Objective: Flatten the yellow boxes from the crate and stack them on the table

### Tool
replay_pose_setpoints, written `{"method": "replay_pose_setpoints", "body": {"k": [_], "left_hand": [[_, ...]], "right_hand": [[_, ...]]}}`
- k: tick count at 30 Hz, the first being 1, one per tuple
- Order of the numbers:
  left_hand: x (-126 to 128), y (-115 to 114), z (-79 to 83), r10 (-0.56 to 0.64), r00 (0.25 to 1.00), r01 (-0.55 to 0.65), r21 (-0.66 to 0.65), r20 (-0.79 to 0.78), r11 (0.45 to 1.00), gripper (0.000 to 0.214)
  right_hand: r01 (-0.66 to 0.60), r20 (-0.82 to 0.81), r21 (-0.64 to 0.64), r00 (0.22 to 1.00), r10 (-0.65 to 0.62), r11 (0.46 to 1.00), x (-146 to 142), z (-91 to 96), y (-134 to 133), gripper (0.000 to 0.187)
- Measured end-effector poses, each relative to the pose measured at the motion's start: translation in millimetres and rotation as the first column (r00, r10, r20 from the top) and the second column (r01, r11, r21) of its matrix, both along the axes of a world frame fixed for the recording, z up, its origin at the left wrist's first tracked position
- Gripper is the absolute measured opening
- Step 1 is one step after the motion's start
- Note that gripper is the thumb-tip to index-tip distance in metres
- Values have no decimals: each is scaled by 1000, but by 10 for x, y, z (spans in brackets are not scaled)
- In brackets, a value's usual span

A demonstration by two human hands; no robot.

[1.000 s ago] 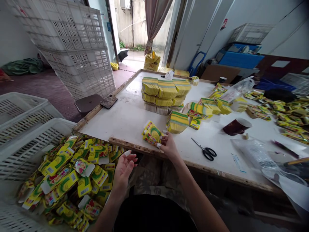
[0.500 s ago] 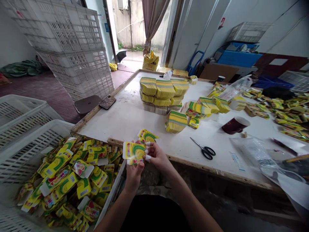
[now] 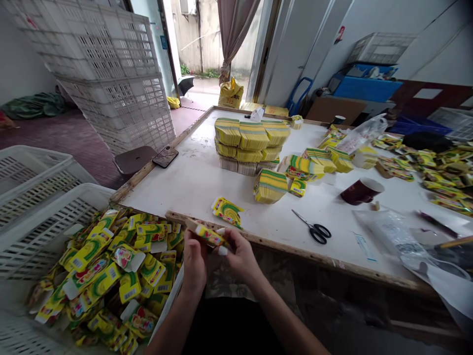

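Observation:
Both my hands hold one flat yellow-and-green carton (image 3: 207, 233) just below the table's front edge. My left hand (image 3: 194, 261) grips its near side with the fingers curled under it. My right hand (image 3: 238, 251) pinches its right end. A small pile of the same flat cartons (image 3: 227, 211) lies on the white table (image 3: 192, 182) just beyond my hands. To my left a white plastic crate (image 3: 55, 217) is full of loose cartons (image 3: 111, 266).
Banded stacks of cartons (image 3: 251, 143) stand mid-table, one bundle (image 3: 271, 186) nearer. Scissors (image 3: 313, 230), a dark red cup (image 3: 361, 191) and plastic bags (image 3: 399, 236) lie to the right. Empty white crates (image 3: 111, 74) are stacked at back left; a phone (image 3: 166, 156) rests on a stool.
My right hand left the small pile on the table and joined my left hand. A carton came up between both hands and is now turned nearly edge-on.

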State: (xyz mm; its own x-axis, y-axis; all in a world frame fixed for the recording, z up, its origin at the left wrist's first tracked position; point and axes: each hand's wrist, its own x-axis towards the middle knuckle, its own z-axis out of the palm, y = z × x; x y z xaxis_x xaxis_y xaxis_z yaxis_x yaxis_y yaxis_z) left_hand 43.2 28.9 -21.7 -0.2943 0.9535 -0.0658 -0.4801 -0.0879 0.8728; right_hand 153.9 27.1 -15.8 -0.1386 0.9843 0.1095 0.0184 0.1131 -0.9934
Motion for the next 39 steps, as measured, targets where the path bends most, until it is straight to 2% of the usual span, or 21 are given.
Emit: {"method": "replay_pose_setpoints", "body": {"k": [3,5,7,9,11,13,15,16,18,20,21,23,24,26,28,29,32,35,37,39], "left_hand": [[-39,-48,-79,-37,998,36,-21,-52,999,33],[-168,-48,-61,-76,995,73,-51,-59,996,27],[-378,-32,28,-165,982,162,-42,-89,986,41],[-608,-21,161,-276,943,286,30,-186,958,75],[-764,-32,288,-354,847,402,42,-397,915,92],[-782,-63,362,-420,685,500,-35,-596,866,101],[-680,-99,366,-495,518,582,-137,-698,802,96],[-608,-115,344,-516,462,602,-172,-721,780,87],[-476,-147,266,-487,424,560,-202,-763,804,65],[-389,-185,172,-403,405,467,-193,-821,863,64],[-360,-210,128,-373,380,448,-184,-847,875,70],[-312,-267,61,-335,334,478,-148,-881,866,81],[-288,-296,41,-319,320,505,-124,-892,854,82],[-241,-346,26,-281,313,527,-80,-907,846,77],[-211,-372,39,-237,316,507,-48,-919,861,67],[-206,-374,51,-229,313,496,-47,-922,867,63],[-217,-346,73,-287,317,493,-101,-904,864,57],[-217,-304,29,-370,337,532,-149,-866,834,59],[-208,-288,-29,-326,355,520,-105,-876,848,63],[-214,-283,-79,-240,359,463,-51,-902,885,65]], "right_hand": [[27,66,50,997,-30,998,141,-5,63,8],[25,101,82,994,-34,996,245,29,73,4],[35,131,126,990,-52,991,356,91,67,5],[31,249,235,964,-91,971,449,171,47,15],[-66,437,375,892,-114,925,490,250,7,23],[-242,590,463,802,-93,853,463,303,-55,25],[-344,633,492,772,-57,800,393,314,-129,26],[-324,616,510,784,-75,797,356,302,-164,28],[-140,512,521,841,-176,842,299,254,-214,42],[79,380,409,891,-248,909,268,194,-232,63],[120,326,311,918,-224,943,257,167,-230,67],[53,209,73,976,-67,996,232,125,-214,56],[-16,121,-42,992,21,999,216,109,-205,49],[-134,-86,-219,989,118,966,178,79,-193,42],[-170,-217,-302,970,106,938,147,49,-191,43],[-164,-233,-309,968,93,937,138,34,-194,45],[-144,-136,-228,984,115,963,137,10,-218,46],[-194,110,-8,975,194,981,149,23,-255,54],[-235,274,138,943,191,962,155,31,-269,61],[-238,360,220,921,148,946,163,17,-262,60]]}}
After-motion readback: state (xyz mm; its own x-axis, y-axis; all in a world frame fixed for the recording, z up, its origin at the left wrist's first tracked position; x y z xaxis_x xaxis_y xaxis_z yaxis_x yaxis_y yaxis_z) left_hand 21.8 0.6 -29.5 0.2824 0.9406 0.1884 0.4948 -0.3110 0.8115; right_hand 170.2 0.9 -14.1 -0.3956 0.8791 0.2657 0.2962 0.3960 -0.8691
